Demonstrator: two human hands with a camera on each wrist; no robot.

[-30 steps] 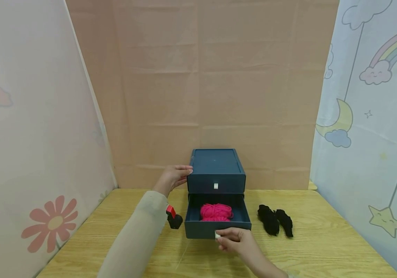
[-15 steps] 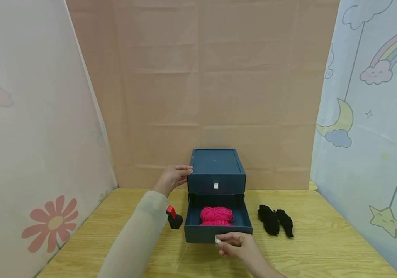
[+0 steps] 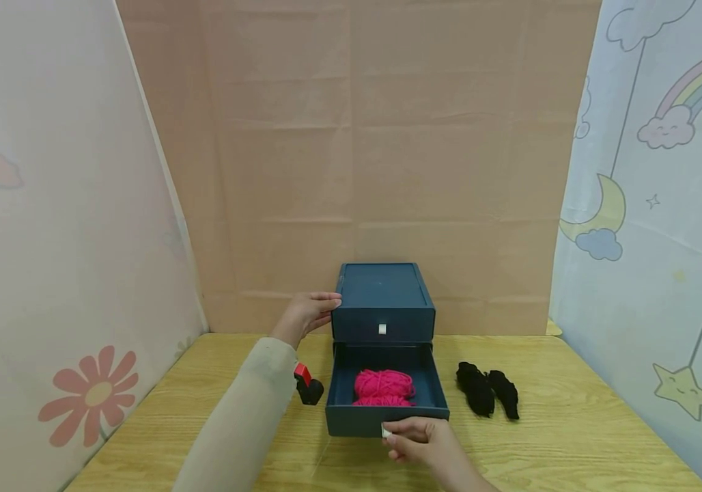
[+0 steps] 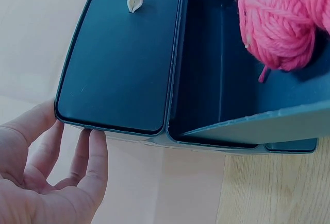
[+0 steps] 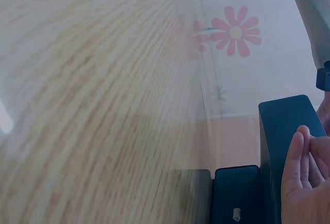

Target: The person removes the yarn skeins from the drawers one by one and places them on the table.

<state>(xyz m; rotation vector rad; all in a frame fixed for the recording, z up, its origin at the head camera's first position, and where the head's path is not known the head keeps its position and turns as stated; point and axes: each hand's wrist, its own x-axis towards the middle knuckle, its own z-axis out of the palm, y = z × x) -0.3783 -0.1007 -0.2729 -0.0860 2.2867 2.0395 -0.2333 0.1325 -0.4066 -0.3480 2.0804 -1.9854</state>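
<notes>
A dark blue drawer unit (image 3: pixel 383 287) stands on the wooden table. Its drawer (image 3: pixel 354 422) below the top one is pulled well out, with a skein of bright pink yarn (image 3: pixel 384 385) inside. My right hand (image 3: pixel 429 447) pinches the white pull tab (image 3: pixel 386 431) on that drawer's front between thumb and fingers. At the unit's upper left edge, my left hand (image 3: pixel 306 316) rests its fingertips against the side and top corner. In the left wrist view, the fingers (image 4: pixel 98 157) touch the side beside the closed top drawer (image 4: pixel 118 59).
Two black bundles (image 3: pixel 476 391) lie on the table (image 3: pixel 572 410) right of the unit. Beside the left sleeve shows a small red-and-black object (image 3: pixel 309 387). Another closed drawer (image 5: pixel 237 193) sits under the pulled-out one. A brown backdrop (image 3: pixel 449 171) rises behind.
My right hand has moved toward me, drawing the drawer farther out with the pink yarn in it. The left hand has stayed in place on the unit.
</notes>
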